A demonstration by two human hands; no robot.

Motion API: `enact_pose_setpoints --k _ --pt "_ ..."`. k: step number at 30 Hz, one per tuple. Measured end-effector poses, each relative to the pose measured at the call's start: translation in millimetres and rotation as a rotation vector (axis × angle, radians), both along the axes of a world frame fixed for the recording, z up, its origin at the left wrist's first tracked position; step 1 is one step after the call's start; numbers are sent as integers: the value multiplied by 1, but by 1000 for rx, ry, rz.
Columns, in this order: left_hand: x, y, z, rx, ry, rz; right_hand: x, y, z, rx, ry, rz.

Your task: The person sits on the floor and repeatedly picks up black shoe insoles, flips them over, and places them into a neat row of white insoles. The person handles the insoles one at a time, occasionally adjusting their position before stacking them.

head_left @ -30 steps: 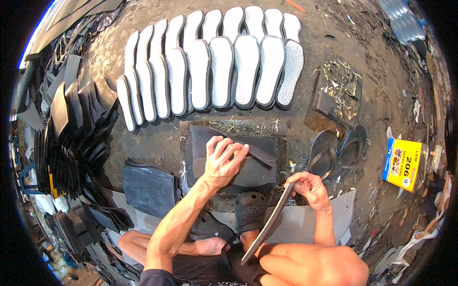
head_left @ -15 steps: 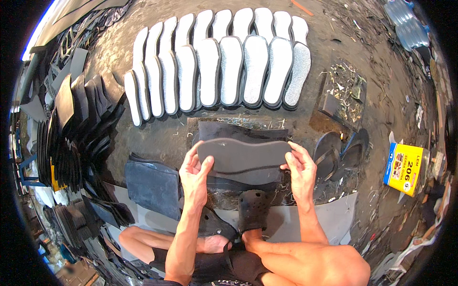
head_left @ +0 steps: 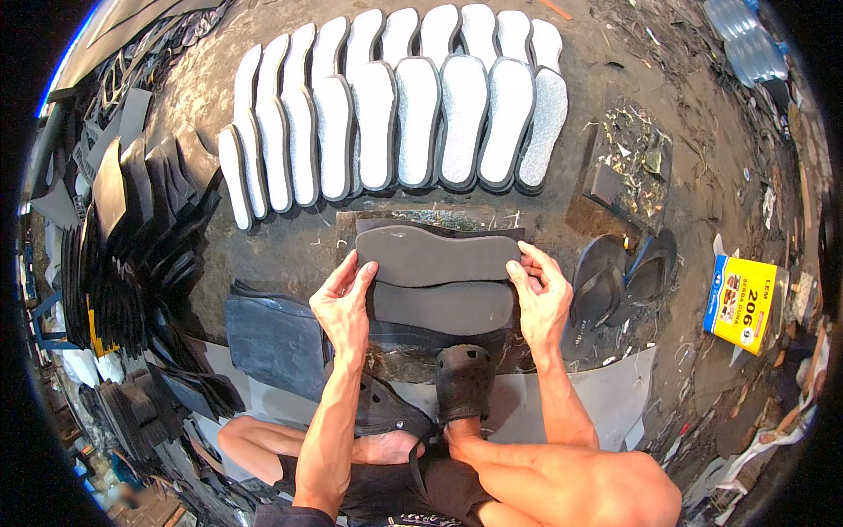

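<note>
Between my two hands a dark grey foam shoe sole [head_left: 439, 256] is stretched out lengthwise, flat face up. My left hand [head_left: 344, 297] pinches its left end between thumb and fingers. At the right end, my right hand [head_left: 540, 288] grips it the same way. Just below the held sole lies a second grey sole piece [head_left: 443, 307], resting on black sheets over a low wooden board [head_left: 399, 360]. Beyond the board stand two rows of white-faced soles [head_left: 421, 123] with dark edges, leaning closely on one another.
Stacked dark foam sheets [head_left: 277, 342] and leaning black sheets [head_left: 97, 272] stand at left. To the right are a pair of flip-flops [head_left: 599, 281], a debris-covered board [head_left: 632, 167] and a yellow can [head_left: 746, 303]. My feet in black clogs [head_left: 465, 382] are close to the board.
Both hands have moved slightly up and left with the sole, which now sits higher over the board. More of the grey piece beneath it shows.
</note>
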State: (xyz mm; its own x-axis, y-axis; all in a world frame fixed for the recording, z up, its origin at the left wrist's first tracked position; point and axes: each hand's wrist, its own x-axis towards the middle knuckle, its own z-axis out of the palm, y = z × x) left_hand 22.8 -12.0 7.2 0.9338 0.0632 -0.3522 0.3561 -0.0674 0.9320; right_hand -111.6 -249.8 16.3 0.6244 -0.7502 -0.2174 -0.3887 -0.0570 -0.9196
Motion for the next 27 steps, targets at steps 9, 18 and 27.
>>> enact_pose_setpoints --k 9,18,27 --pt "-2 3 -10 42 -26 -12 5 -3 -4 -14 28 18" --pt "4 5 -7 140 -17 -66 8 -6 -9 -1 53 37" --pt "84 13 25 643 34 -610 22 -44 -3 -130 369 291"
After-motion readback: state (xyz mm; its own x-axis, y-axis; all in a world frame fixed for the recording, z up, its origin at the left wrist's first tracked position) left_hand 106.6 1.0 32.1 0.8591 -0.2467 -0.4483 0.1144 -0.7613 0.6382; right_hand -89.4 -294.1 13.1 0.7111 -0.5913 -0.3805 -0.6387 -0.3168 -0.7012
